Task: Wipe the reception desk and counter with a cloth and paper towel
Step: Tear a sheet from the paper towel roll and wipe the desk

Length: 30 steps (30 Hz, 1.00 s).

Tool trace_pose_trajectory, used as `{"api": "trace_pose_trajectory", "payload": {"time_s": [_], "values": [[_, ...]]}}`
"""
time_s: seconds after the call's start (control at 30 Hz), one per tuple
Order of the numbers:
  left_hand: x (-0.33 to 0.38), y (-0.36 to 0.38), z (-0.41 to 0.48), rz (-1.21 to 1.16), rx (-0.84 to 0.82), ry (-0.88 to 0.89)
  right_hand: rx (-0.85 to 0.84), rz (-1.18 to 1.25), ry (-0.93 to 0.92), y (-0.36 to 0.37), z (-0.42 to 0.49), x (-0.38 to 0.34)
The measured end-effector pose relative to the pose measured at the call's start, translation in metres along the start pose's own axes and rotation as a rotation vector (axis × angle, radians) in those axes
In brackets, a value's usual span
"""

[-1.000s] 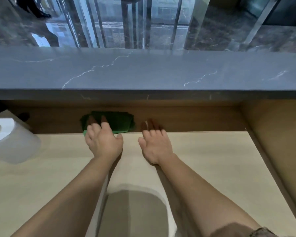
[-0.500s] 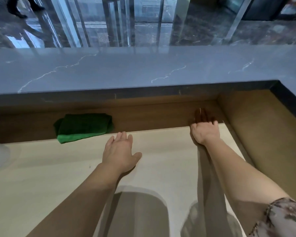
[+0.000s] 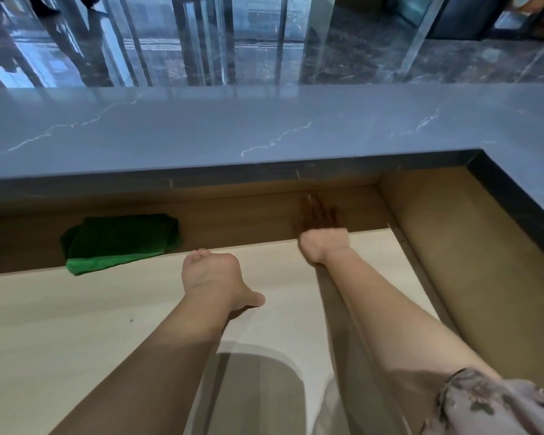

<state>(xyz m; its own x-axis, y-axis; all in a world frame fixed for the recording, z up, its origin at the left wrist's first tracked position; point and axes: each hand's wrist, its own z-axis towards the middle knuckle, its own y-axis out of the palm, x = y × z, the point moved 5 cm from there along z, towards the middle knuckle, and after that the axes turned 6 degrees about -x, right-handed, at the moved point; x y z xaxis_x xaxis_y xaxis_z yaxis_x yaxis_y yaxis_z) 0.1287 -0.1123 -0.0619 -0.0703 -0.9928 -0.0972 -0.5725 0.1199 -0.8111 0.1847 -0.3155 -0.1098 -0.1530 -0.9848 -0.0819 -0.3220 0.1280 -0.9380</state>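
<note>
glossy veined stone counter [image 3: 264,133], matt pale wood desk [image 3: 76,315], plush green cloth [image 3: 120,243]

Glossy dark marble floor [image 3: 453,67] beyond; glass panels [image 3: 201,36] with metal frames; daylight reflections.

left hand [image 3: 212,274] and right hand [image 3: 324,246] rest on the desk [image 3: 76,324], green cloth [image 3: 120,243] apart beneath the counter [image 3: 233,130].

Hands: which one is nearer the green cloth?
The left hand, resting on the pale desk just right of the cloth; the right hand reaches much farther right, toward the corner.
</note>
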Motion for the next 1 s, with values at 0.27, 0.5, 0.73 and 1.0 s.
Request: {"api": "trace_pose_trajectory", "payload": {"time_s": [0.27,0.5,0.73,1.0], "values": [[-0.002,0.008,0.004,-0.034,0.027,-0.005,0.06,0.136,0.377,-0.007,0.023,0.113],[-0.003,0.017,-0.01,-0.037,0.144,-0.01,-0.016,-0.079,0.295,-0.01,-0.033,0.108],[0.027,0.024,-0.052,-0.038,0.244,0.103,0.078,0.16,0.317,0.016,-0.092,0.12],[0.045,0.051,-0.107,-0.045,0.15,0.201,0.075,0.177,0.356,0.041,-0.177,0.126]]}}
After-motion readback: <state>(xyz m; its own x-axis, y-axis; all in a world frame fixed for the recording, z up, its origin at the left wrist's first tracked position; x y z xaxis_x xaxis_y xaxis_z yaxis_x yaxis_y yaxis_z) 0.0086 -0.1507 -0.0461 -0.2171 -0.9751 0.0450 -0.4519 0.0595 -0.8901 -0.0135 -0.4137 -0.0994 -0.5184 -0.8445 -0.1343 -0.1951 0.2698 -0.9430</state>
